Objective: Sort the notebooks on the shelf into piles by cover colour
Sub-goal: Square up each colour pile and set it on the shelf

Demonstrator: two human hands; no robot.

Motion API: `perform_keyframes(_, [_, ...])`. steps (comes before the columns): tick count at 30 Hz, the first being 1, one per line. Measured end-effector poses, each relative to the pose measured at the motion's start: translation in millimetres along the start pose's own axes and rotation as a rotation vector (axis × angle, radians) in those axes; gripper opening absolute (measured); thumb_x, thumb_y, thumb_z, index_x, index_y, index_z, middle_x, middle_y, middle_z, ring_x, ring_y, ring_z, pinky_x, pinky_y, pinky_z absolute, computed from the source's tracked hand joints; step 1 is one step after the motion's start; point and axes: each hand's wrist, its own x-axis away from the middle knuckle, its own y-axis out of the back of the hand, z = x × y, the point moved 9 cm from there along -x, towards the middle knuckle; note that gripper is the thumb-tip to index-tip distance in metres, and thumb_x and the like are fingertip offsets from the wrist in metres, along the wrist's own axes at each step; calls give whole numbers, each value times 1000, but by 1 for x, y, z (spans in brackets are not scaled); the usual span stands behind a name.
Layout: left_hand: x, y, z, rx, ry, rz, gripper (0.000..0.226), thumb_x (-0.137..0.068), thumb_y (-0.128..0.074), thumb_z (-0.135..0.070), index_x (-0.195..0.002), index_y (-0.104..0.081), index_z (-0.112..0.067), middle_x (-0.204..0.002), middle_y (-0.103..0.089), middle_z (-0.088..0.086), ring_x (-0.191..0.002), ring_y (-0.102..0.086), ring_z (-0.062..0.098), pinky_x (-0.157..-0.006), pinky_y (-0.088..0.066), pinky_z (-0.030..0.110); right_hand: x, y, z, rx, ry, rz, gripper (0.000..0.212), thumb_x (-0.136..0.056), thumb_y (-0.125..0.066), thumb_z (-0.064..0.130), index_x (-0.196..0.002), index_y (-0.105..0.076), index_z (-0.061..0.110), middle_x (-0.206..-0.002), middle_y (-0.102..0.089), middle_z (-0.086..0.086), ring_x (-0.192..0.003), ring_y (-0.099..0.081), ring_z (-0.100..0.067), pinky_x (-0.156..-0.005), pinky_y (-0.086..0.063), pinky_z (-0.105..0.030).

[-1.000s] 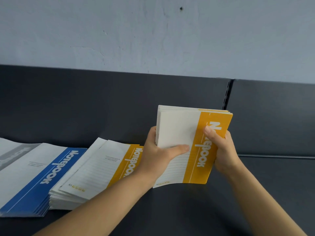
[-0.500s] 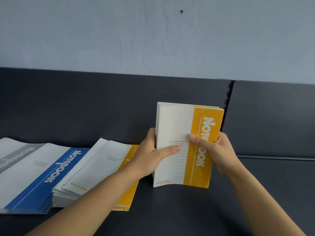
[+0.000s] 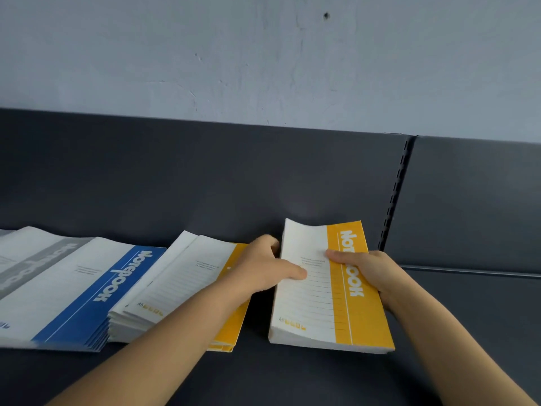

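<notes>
A stack of yellow-and-white notebooks lies nearly flat on the dark shelf, right of centre. My left hand grips its left edge with the thumb laid over the top cover. My right hand grips the right, yellow edge, thumb on top. To the left lies a second yellow pile, partly under my left forearm. Further left is a blue-striped pile, and a grey-striped pile sits at the frame's left edge.
The shelf's dark back panel rises just behind the piles, with a slotted upright to the right of the held stack. Bare shelf surface stretches to the right and along the front edge.
The held yellow stack has gone from standing upright to lying nearly flat on the shelf. Both hands came down with it and keep their hold.
</notes>
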Motion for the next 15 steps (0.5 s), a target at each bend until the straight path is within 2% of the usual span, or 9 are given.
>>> perform_keyframes(3, [6,25,-17,-220,-164,-150,69,-76,-79,-31,-136,-46,-23,-138,-46,-6,-122,-46,11,-90,-43,27,-3,8,-5,126,-9,-60,36,-72,-82,26,-96,-66,4,-77,-74,-9,-62,-71,-24,-51,-55,-31])
perform_keyframes(6, [11,57,-18,-268,-161,-171,62,-80,-74,-40,-135,-49,-25,-139,-48,-7,-127,-45,13,-89,-39,27,-9,14,-6,296,22,-142,43,-68,-84,34,-94,-65,5,-81,-73,-8,-69,-70,-24,-58,-54,-32])
perform_keyframes(9, [11,105,14,-544,14,-181,67,-79,-71,-50,-135,-47,-22,-135,-51,-5,-122,-50,17,-89,-44,30,-14,18,-4,467,52,-202,45,-66,-82,45,-86,-63,10,-78,-70,-3,-69,-68,-19,-58,-52,-30])
perform_keyframes(11, [14,134,41,-670,169,-169,66,-78,-69,-54,-128,-49,-17,-115,-55,-5,-104,-55,17,-78,-46,29,-12,17,-5,536,41,-214,44,-67,-80,49,-82,-59,13,-75,-66,0,-66,-65,-16,-53,-47,-26])
perform_keyframes(13, [15,150,65,-698,276,-122,65,-79,-67,-55,-124,-49,-11,-103,-52,-6,-95,-53,15,-70,-43,26,-9,16,-6,541,23,-222,45,-67,-79,50,-80,-58,13,-74,-66,-1,-66,-65,-17,-51,-46,-26])
perform_keyframes(15, [14,150,84,-643,310,-52,67,-79,-66,-58,-123,-51,-11,-109,-55,-3,-98,-54,15,-70,-43,25,-7,11,-6,556,14,-234,48,-65,-80,51,-82,-63,10,-73,-69,-3,-66,-67,-19,-52,-47,-27])
